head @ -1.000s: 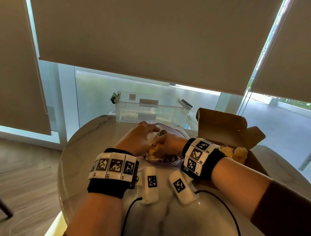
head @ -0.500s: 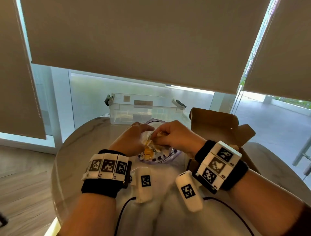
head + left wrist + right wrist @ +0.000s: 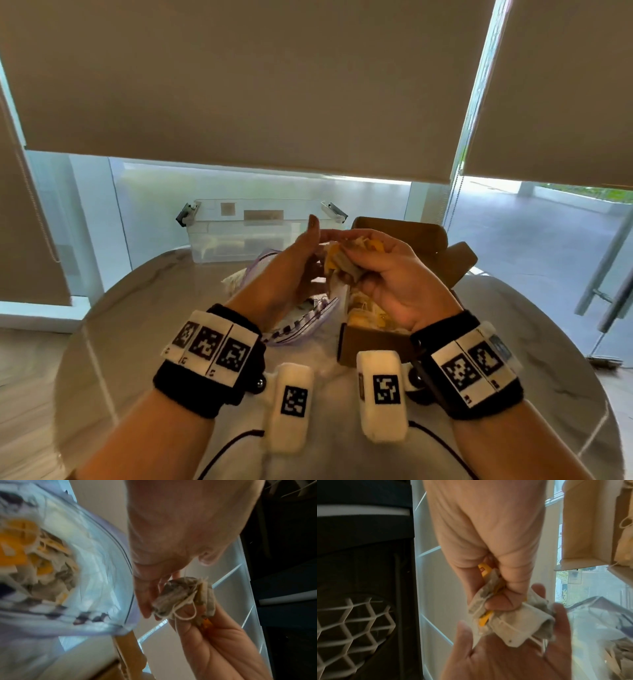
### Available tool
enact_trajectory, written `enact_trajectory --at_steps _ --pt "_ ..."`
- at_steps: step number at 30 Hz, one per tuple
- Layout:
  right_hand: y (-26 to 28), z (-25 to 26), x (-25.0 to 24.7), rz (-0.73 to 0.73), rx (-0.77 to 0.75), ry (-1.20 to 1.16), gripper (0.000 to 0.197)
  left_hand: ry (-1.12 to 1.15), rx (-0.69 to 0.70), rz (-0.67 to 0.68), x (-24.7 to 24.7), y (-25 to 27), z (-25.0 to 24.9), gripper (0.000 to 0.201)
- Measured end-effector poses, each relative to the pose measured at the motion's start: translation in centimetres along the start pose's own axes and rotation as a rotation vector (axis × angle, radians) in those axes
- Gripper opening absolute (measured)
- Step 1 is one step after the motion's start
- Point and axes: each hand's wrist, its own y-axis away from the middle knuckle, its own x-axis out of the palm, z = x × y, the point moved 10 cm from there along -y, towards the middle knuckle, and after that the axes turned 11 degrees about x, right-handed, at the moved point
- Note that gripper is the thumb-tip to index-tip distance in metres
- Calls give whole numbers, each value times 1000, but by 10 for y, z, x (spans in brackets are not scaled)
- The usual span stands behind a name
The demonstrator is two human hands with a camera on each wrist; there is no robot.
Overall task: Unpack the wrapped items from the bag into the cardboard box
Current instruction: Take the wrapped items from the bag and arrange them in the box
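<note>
My right hand [image 3: 376, 260] grips a bundle of paper-wrapped tea bags [image 3: 344, 262] with strings and yellow tags, raised above the table. My left hand [image 3: 308, 246] stands beside the bundle with straight fingers, touching it; the right wrist view shows this hand [image 3: 505, 655] spread under the tea bags [image 3: 513, 622]. Below lies the clear plastic bag [image 3: 301, 325] with a purple zip edge, and through its side [image 3: 85, 574] more yellow-tagged bags show. The open cardboard box [image 3: 373, 342] sits right of the bag and holds several wrapped items.
A clear plastic storage bin [image 3: 253, 229] with latches stands at the far edge of the round marble table [image 3: 137, 342]. The box's flaps [image 3: 445, 253] stand up behind my right hand. Window blinds and glass lie beyond the table.
Both hands have risen out of the bag with the bundle and shifted right, over the box's near end. My left hand's fingers have straightened from their curl at the bag.
</note>
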Motion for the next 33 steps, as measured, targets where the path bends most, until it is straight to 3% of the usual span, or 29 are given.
enact_trajectory --at_steps 5,11,16,21,24,30,33 --pt "4 10 -26 -40 -73 -145 28 17 -85 121 38 -9 10 67" --pt "9 22 -44 -316 -238 281 30 140 -88 4 45 -18 26 42" --pt "8 20 -47 -382 -285 418 45 374 -127 -158 28 -15 43 35" --pt "9 17 -44 -425 -334 473 44 512 -180 -255 16 -13 58 34" --pt "9 20 -42 -417 -371 468 37 561 -187 -301 10 -12 61 18" --pt "13 20 -54 -462 -364 373 53 498 -134 -294 5 -11 57 21" --pt "12 21 -53 -433 -365 334 38 533 -90 -290 4 -11 51 22"
